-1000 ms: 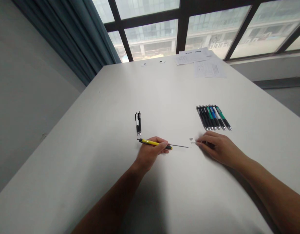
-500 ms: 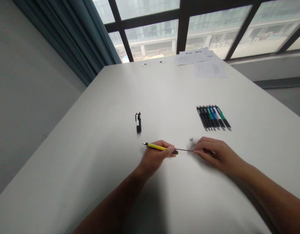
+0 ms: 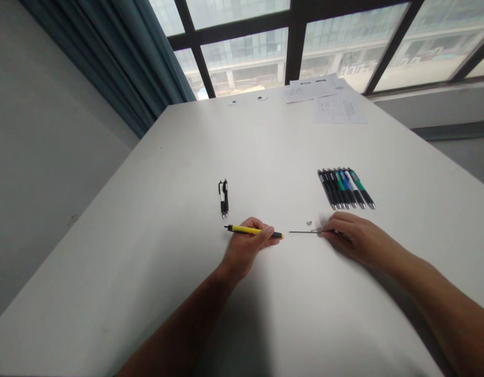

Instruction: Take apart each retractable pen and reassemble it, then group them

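Observation:
My left hand is closed around a yellow pen with a black grip, which lies across the fingers with its front end pointing right. Between finger and thumb, my right hand pinches a thin dark pen refill by its right end. The refill points left, just over the table, and a small gap parts it from the yellow pen's front end. A small silvery piece, too small to make out fully, lies on the table above the refill.
On the white table, two pens lie side by side, left of centre. Several black, green, blue and white pens form a row at the right. Papers lie at the far edge by the window.
My right hand has moved right with the refill, which now shows its whole free length clear of the left hand. My left hand and the yellow pen have shifted slightly left and up.

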A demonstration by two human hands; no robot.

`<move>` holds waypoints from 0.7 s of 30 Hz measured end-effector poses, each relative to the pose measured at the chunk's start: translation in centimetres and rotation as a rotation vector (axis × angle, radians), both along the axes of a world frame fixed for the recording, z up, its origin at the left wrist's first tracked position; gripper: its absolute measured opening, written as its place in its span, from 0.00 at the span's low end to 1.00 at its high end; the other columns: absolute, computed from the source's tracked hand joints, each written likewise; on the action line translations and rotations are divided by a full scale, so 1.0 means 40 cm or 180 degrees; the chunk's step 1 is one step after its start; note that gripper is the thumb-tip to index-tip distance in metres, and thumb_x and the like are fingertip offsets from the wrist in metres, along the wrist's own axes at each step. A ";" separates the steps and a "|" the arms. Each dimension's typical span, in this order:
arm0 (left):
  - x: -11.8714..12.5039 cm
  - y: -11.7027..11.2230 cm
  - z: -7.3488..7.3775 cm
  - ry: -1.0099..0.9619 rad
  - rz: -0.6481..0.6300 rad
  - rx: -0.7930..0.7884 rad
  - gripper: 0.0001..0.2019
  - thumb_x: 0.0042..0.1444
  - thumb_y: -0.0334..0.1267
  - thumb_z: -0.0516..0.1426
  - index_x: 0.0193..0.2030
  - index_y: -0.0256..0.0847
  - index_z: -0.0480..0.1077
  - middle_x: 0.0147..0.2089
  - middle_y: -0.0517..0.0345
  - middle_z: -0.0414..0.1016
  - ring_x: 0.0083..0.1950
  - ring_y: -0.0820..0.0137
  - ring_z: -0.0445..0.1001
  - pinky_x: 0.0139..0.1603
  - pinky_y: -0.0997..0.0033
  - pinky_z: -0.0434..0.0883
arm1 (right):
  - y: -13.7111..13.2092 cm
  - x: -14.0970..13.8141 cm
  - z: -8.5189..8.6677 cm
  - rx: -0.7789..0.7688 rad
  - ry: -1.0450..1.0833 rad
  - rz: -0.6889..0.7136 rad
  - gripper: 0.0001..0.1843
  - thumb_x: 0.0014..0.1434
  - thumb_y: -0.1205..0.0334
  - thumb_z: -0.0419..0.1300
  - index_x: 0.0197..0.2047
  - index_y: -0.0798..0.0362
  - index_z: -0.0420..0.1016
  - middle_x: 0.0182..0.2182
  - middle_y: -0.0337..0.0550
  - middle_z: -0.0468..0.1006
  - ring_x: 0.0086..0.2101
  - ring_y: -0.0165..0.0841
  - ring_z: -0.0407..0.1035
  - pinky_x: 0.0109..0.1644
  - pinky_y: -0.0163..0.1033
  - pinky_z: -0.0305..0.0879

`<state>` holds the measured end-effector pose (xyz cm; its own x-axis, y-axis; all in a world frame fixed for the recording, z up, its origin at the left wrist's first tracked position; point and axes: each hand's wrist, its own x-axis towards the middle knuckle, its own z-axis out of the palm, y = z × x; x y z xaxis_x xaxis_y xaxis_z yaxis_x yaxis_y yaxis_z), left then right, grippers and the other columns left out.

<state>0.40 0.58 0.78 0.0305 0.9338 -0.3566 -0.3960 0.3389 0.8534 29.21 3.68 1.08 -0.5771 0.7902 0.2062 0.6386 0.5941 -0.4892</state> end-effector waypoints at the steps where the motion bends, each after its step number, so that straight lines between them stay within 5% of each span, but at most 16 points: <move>1: 0.001 -0.001 0.002 0.0013 -0.0037 0.0022 0.23 0.42 0.46 0.76 0.29 0.36 0.68 0.32 0.61 0.76 0.37 0.69 0.82 0.43 0.68 0.81 | -0.002 -0.004 0.006 0.0068 0.0059 -0.0065 0.11 0.70 0.58 0.59 0.39 0.51 0.80 0.35 0.49 0.79 0.33 0.38 0.75 0.38 0.43 0.70; 4: 0.007 -0.006 0.008 0.0182 -0.0184 0.0239 0.21 0.45 0.46 0.75 0.30 0.36 0.70 0.33 0.57 0.78 0.35 0.68 0.82 0.34 0.73 0.76 | -0.020 -0.028 0.029 0.0045 0.0439 -0.0148 0.09 0.70 0.58 0.60 0.41 0.51 0.80 0.33 0.46 0.79 0.29 0.34 0.72 0.34 0.40 0.69; 7: 0.019 -0.015 0.011 0.0271 -0.0328 0.0504 0.18 0.46 0.42 0.74 0.29 0.36 0.72 0.34 0.54 0.81 0.30 0.73 0.78 0.30 0.75 0.71 | -0.053 -0.067 0.042 -0.0562 0.0923 -0.0043 0.08 0.68 0.56 0.63 0.45 0.51 0.79 0.31 0.44 0.79 0.27 0.32 0.72 0.27 0.34 0.68; 12: 0.038 -0.028 0.007 0.0344 -0.0418 0.0586 0.14 0.45 0.35 0.74 0.30 0.37 0.74 0.37 0.52 0.84 0.36 0.71 0.79 0.39 0.71 0.73 | -0.091 -0.116 0.031 -0.1164 0.1456 0.0072 0.09 0.67 0.57 0.64 0.46 0.52 0.80 0.30 0.43 0.82 0.27 0.32 0.75 0.29 0.34 0.72; 21: 0.043 -0.031 0.002 0.0364 -0.0519 0.0620 0.14 0.43 0.35 0.75 0.30 0.37 0.74 0.38 0.51 0.84 0.41 0.67 0.81 0.47 0.67 0.74 | -0.077 -0.123 0.025 -0.1203 0.1368 0.0005 0.09 0.66 0.56 0.64 0.40 0.52 0.81 0.28 0.42 0.80 0.28 0.32 0.72 0.31 0.36 0.68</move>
<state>2.14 -0.66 0.85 0.1559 0.9711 -0.1808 -0.2470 0.2155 0.9448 24.30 0.58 2.08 -0.5051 0.8539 0.1259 0.3344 0.3281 -0.8835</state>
